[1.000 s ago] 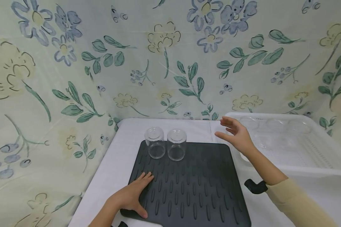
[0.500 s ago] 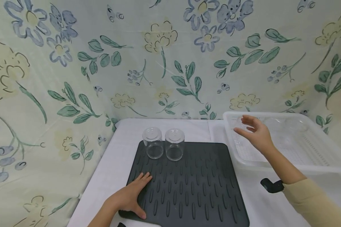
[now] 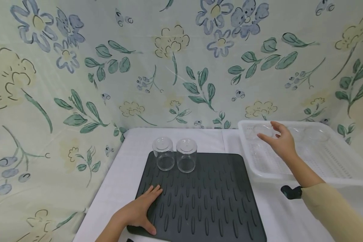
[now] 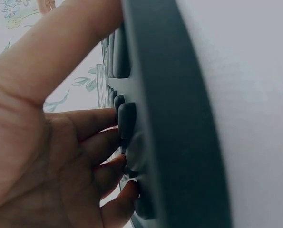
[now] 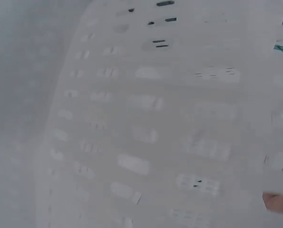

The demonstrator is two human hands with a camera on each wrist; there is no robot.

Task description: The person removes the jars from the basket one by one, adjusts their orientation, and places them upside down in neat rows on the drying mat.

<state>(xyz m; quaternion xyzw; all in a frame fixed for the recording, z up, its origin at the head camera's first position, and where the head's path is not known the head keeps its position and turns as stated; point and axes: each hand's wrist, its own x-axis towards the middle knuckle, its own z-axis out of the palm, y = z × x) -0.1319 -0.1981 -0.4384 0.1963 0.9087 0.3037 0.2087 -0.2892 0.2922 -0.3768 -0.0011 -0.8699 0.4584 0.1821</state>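
My left hand [image 3: 138,210] rests on the left edge of a black ridged drying mat [image 3: 205,198], fingers spread flat. In the left wrist view, its fingers [image 4: 101,137] touch the mat's raised ridges and the thumb lies across its edge. Two clear glasses, one on the left [image 3: 164,153] and one on the right [image 3: 186,155], stand upside down on the mat's far left corner. My right hand [image 3: 282,143] is over the white basket [image 3: 305,178], thumb and fingers apart beside a clear glass [image 3: 260,130] in its far left corner. A fingertip [image 5: 278,203] shows at the right wrist view's edge.
More clear glasses [image 3: 316,134] stand along the basket's far side, partly behind my right hand. The basket sits right of the mat on a white-covered table [image 3: 211,139]. A flower-patterned cloth [image 3: 169,94] hangs behind and to the left.
My right hand has moved right, from beside the basket's left rim to over the basket, close to the far-left glass. My left hand stays on the mat, and the two glasses there have not moved.
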